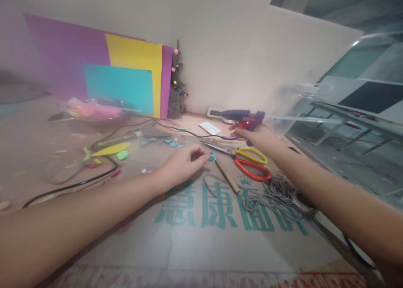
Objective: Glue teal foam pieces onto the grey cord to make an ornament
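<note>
My left hand [184,164] is above the middle of the table, its thumb and fingertips pinched at a small teal foam flower [213,157]. My right hand [256,136] reaches to the back right, its fingers around the grip of a dark blue hot glue gun [241,114]. A red light glows on the gun, whose nozzle points left; the hand hides most of its grip. Between my hands lie scissors [253,170] with one yellow and one red handle. A thin tan stick [227,176] lies just right of the flower, near a bundle of grey cord [280,195].
Several teal cut-outs [172,144] and a yellow leaf shape [111,149] lie on the left. Black cable [185,131] crosses the table. Purple, yellow and teal sheets [121,88] lean on the wall beside a dark ornament [178,90]. A white card [210,128] lies at the back.
</note>
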Demonstrator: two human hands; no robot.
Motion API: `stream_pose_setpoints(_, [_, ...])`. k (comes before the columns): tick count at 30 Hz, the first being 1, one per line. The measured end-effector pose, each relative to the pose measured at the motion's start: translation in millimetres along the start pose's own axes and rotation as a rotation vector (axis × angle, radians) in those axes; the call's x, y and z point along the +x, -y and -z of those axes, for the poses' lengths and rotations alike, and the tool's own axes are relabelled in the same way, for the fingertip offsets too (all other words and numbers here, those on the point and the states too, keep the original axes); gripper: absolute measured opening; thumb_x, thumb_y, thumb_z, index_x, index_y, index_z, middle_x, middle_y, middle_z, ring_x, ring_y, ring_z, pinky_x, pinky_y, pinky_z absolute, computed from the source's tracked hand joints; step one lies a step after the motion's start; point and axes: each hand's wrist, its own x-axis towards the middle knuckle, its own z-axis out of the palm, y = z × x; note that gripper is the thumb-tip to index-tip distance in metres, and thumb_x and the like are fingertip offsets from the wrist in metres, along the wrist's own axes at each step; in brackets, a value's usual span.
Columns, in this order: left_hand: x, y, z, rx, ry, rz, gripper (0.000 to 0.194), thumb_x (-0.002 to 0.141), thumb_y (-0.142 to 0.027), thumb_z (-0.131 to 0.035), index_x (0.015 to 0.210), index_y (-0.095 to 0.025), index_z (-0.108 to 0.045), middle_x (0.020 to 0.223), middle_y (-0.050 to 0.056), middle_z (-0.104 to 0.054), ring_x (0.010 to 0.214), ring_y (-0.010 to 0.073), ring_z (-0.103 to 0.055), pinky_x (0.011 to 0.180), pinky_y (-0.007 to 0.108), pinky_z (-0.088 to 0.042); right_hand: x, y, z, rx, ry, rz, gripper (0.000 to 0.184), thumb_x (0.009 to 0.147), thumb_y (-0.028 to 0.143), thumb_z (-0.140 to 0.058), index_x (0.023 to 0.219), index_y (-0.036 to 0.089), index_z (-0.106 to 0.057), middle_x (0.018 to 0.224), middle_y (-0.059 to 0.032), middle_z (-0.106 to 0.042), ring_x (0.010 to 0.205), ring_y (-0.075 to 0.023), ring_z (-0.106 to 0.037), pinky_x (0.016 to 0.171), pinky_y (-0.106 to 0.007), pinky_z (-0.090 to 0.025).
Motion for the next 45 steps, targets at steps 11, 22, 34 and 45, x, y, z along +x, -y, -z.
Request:
stream_pose_setpoints(11, [1.9, 0.8, -0.2, 0.053, -0.065, 0.001, 0.023, 0.087, -0.036, -0.052, 0.078, -0.017, -0.061, 0.073, 0.000, -0.062, 0.067, 0.0145, -0.054, 0.060, 0.025, -0.038, -77.9, -12.6, -18.8, -0.213, -0.153, 0.161, 0.025, 0.080, 0.047, -0.059, 0.074, 0.023, -0.063, 0.079, -0.0048, -0.071, 0.079, -0.0259, -0.067, 0.078, -0.039, -0.053])
stream_pose_setpoints(22, [0.5, -2.7, 0.9, 0.059, -0.104, 0.014, 0.017, 0.085, -0.031, -0.053, 0.076, -0.017, -0.058, 0.072, -0.001, -0.061, 0.068, 0.0142, -0.054, 0.062, 0.026, -0.038, -84.2, -14.1, -25.0, -0.145, -0.067, 0.202, 0.022, 0.076, 0.042, -0.065, 0.071, 0.022, -0.058, 0.069, -0.0010, -0.063, 0.066, -0.0191, -0.059, 0.064, -0.033, -0.049])
stream_pose_setpoints(34, [-0.4, -2.9, 1.5, 0.069, -0.118, -0.045, 0.013, 0.086, -0.027, -0.052, 0.078, -0.018, -0.057, 0.075, -0.001, -0.061, 0.071, 0.0144, -0.055, 0.064, 0.026, -0.039, -80.3, -12.9, -26.2, -0.178, -0.061, 0.175, 0.024, 0.076, 0.042, -0.063, 0.071, 0.022, -0.051, 0.064, 0.0015, -0.056, 0.060, -0.0161, -0.052, 0.058, -0.028, -0.045])
stream_pose_setpoints(45, [-1.0, -5.3, 3.0, 0.098, -0.112, -0.050, 0.011, 0.085, -0.025, -0.053, 0.078, -0.018, -0.057, 0.076, -0.001, -0.062, 0.072, 0.0145, -0.055, 0.065, 0.026, -0.040, -82.0, -19.6, -26.1, -0.207, -0.073, 0.221, 0.026, 0.077, 0.043, -0.065, 0.070, 0.022, -0.053, 0.064, 0.0016, -0.057, 0.059, -0.0157, -0.054, 0.057, -0.028, -0.044])
